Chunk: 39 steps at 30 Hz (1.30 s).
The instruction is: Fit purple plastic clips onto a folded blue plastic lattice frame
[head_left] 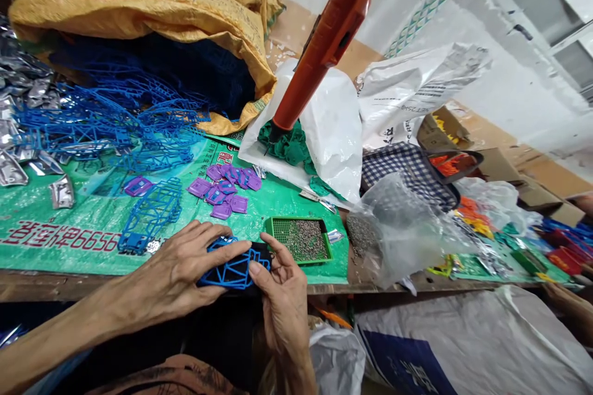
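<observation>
In the head view, the left hand [185,262] closes over a blue lattice frame [231,273] from the left, its fingers laid across the top; the right hand [287,296] pinches the frame's right end with the thumb, its index finger raised; the frame is held at the near edge of the table, just left of a green tray [272,229] of small metal screws [306,241].

Beyond the hands, purple pieces [225,188] lie in a loose cluster on a green printed sheet [50,210]; another blue frame [152,210] lies to their left, and a tangled pile of blue frames [106,117] spills from a yellow sack [185,6]; silver pieces [13,166] crowd the left edge; an orange power driver [324,52] hangs tilted in front of a white bag [338,136] of green pieces [294,151]; right of the tray stand a crumpled clear bag [401,228] and a checkered bag [405,166].

The driver hides part of the white bag, and its cable is cut off at the top; the left fingers cover much of the held frame; whether the black area by its far end belongs to it, I cannot tell; another person's arm [569,302] is cropped at the right edge; the yellow sack's inside is dark and hard to make out.
</observation>
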{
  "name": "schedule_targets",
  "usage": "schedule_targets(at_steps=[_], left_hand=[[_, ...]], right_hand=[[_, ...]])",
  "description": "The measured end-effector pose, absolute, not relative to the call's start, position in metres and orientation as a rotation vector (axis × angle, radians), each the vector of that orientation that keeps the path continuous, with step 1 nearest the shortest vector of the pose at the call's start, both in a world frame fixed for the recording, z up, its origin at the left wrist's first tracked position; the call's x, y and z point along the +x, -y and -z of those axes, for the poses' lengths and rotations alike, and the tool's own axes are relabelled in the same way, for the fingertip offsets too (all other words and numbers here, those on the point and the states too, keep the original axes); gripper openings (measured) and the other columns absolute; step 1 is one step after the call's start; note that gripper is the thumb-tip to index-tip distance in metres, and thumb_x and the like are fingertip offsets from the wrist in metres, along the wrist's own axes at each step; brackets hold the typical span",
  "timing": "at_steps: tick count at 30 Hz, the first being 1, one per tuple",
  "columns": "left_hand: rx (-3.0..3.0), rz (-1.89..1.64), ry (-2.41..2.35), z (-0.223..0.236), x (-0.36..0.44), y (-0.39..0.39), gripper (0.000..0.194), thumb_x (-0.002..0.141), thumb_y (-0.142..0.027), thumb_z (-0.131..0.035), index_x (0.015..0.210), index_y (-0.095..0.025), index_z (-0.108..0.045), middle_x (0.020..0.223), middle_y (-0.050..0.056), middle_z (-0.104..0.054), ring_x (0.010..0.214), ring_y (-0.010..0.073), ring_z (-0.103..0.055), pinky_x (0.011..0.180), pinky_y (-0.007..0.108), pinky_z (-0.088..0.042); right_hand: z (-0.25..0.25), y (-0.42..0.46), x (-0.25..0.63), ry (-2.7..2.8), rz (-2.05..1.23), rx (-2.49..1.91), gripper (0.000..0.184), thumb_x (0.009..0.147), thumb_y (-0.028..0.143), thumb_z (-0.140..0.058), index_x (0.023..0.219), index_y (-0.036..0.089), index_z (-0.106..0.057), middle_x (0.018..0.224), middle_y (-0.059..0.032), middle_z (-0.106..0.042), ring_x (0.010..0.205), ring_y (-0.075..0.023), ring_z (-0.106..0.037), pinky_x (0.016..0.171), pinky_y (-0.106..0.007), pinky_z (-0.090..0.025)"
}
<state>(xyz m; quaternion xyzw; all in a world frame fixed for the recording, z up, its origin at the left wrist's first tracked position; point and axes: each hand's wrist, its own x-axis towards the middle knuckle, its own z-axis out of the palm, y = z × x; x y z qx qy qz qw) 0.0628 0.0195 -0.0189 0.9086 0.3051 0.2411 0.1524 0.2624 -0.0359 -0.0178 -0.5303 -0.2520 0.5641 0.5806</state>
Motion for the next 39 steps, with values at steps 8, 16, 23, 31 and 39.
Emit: schedule_targets(at_steps=[8, 16, 23, 31, 39], left_hand=[[2.582, -0.699, -1.012, 0.025, 0.047, -0.039, 0.064, 0.080, -0.019, -0.066, 0.142, -0.033, -0.057, 0.127, 0.007, -0.066, 0.114, 0.0285, -0.067, 0.102, 0.046, -0.053], [2.573, -0.786, -1.091, 0.019, 0.047, 0.003, 0.081, 0.075, -0.024, -0.078, 0.149, -0.030, -0.047, 0.132, 0.008, -0.068, 0.119, 0.0292, -0.067, 0.102, 0.042, -0.057], [2.420, -0.712, -1.078, 0.050, 0.048, -0.026, 0.071, 0.075, -0.036, -0.085, 0.139, -0.023, -0.057, 0.129, 0.010, -0.072, 0.121, 0.0317, -0.068, 0.103, 0.043, -0.057], [2.385, -0.847, -1.060, 0.032, 0.043, -0.049, 0.059, 0.081, -0.029, -0.078, 0.135, -0.024, -0.057, 0.135, 0.008, -0.067, 0.128, 0.0291, -0.062, 0.115, 0.049, -0.047], [2.514, -0.630, -1.094, 0.049, 0.037, -0.008, 0.078, 0.087, -0.022, -0.070, 0.157, -0.022, -0.036, 0.151, 0.010, -0.057, 0.140, 0.0293, -0.053, 0.123, 0.049, -0.039]], right_hand=[[0.024, 0.013, 0.245, 0.654, -1.362, -1.271, 0.067, 0.065, 0.042, -0.092, 0.124, 0.021, -0.069, 0.093, -0.0013, -0.071, 0.089, -0.0168, -0.064, 0.083, -0.027, -0.051], [0.016, 0.039, 0.252, 0.536, -1.417, -1.299, 0.067, 0.063, 0.038, -0.095, 0.124, 0.021, -0.071, 0.098, -0.0093, -0.078, 0.088, -0.0254, -0.074, 0.082, -0.038, -0.059], [0.030, 0.016, 0.251, 0.485, -1.401, -1.351, 0.063, 0.064, 0.039, -0.095, 0.119, 0.020, -0.071, 0.092, -0.0071, -0.078, 0.089, -0.0239, -0.075, 0.083, -0.036, -0.060], [0.021, -0.008, 0.233, 0.494, -1.277, -1.324, 0.067, 0.060, 0.042, -0.096, 0.119, 0.022, -0.072, 0.122, -0.0087, -0.075, 0.113, -0.0249, -0.070, 0.097, -0.037, -0.057], [0.035, 0.020, 0.233, 0.505, -1.324, -1.394, 0.067, 0.065, 0.044, -0.094, 0.123, 0.020, -0.069, 0.108, -0.0096, -0.078, 0.101, -0.0249, -0.073, 0.090, -0.036, -0.057]])
